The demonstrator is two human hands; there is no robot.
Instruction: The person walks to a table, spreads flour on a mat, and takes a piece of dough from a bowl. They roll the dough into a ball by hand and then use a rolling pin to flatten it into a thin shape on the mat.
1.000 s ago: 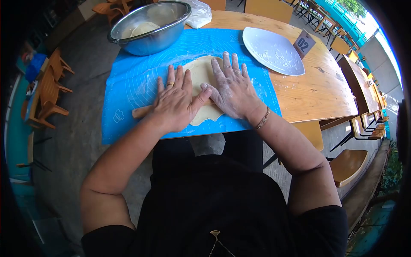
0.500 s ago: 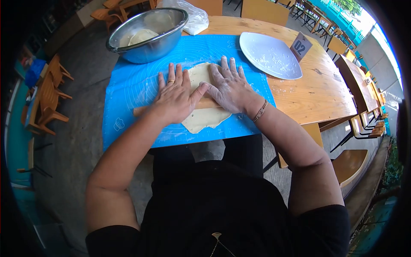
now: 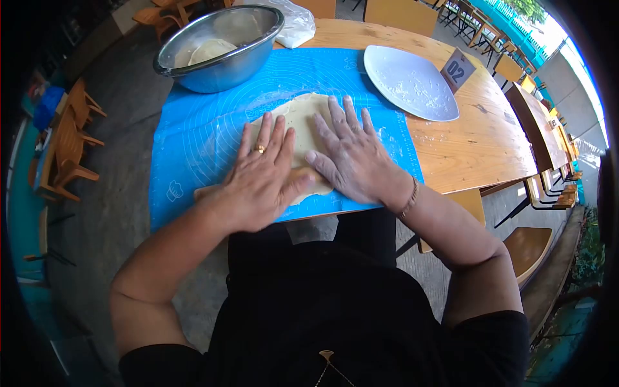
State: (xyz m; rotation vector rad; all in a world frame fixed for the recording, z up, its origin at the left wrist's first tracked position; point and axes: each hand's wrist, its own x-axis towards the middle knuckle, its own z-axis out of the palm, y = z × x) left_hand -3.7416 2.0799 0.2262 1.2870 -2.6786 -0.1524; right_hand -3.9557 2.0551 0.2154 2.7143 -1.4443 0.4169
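A flattened sheet of dough [image 3: 302, 132] lies on the blue pastry mat [image 3: 193, 138]. Across its near part runs a wooden rolling pin [image 3: 205, 191], mostly hidden beneath my two hands. My left hand [image 3: 261, 177] rests flat over the pin with its fingers stretched forward over the left side of the dough. Flour whitens my right hand [image 3: 351, 151], which lies palm down over the pin's right part, fingers spread. Neither hand is wrapped round the pin. The two thumbs point toward each other, apart.
A metal bowl [image 3: 225, 68] holding pale dough stands at the mat's far left corner, beside a clear plastic bag [image 3: 298, 26]. To the right, a white plate [image 3: 409, 80] dusted with flour sits by a number card [image 3: 458, 69] on the wooden table [image 3: 490, 142].
Both hands have come back toward my body with the rolling pin, and more of the dough's far part shows. The thumbs have moved slightly apart.
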